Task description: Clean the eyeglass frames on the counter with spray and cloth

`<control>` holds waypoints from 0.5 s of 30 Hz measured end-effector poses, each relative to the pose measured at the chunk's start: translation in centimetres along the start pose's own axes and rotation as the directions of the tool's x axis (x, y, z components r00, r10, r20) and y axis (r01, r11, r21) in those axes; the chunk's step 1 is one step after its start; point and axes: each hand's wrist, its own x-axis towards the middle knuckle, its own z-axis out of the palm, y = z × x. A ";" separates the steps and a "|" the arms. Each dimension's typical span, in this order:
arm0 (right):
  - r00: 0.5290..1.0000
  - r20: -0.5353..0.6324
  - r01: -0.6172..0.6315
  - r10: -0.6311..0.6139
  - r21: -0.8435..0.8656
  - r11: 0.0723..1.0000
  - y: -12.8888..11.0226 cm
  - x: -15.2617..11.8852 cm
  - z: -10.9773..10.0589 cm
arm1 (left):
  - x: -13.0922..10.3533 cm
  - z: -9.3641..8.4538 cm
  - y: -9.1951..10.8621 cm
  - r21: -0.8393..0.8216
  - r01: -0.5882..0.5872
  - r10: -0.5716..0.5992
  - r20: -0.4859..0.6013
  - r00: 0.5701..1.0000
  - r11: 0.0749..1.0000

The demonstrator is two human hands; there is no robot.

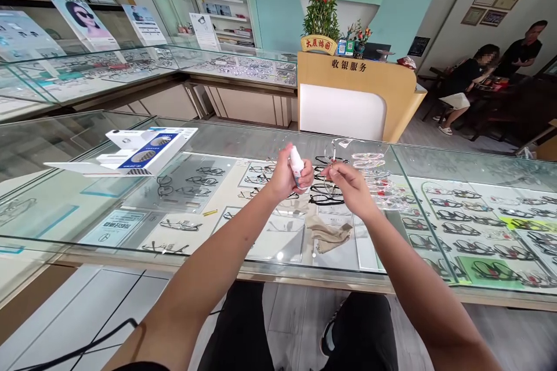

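Note:
My left hand (287,174) is wrapped round a small white spray bottle (296,163), held upright above the glass counter. Just to its right, my right hand (348,181) pinches a pair of thin-framed glasses (333,156) between thumb and fingers. The glasses are hard to make out against the frames displayed behind them. Below my hands, a crumpled beige cloth (329,234) lies on the counter's glass top.
An open white and blue box (148,153) rests on the counter at the left. Rows of eyeglasses show under the glass (461,214). A wooden cashier desk (357,78) stands beyond. Two people (467,78) are at a table at the back right.

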 end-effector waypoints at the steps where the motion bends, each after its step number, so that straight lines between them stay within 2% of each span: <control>1: 1.000 0.021 -0.013 0.012 0.011 1.000 -0.1 0.0 0.1 | 0.1 0.1 -0.3 0.006 -0.002 0.002 0.011 1.000 1.000; 4: 0.996 0.073 -0.048 0.044 0.054 0.997 -0.4 -0.1 0.1 | 0.6 0.2 -1.0 0.035 -0.026 0.026 0.008 1.000 0.999; 15: 0.976 0.209 -0.106 0.055 0.242 0.965 -1.1 0.0 0.6 | 1.2 0.1 -2.6 0.176 -0.022 0.046 -0.135 0.990 0.984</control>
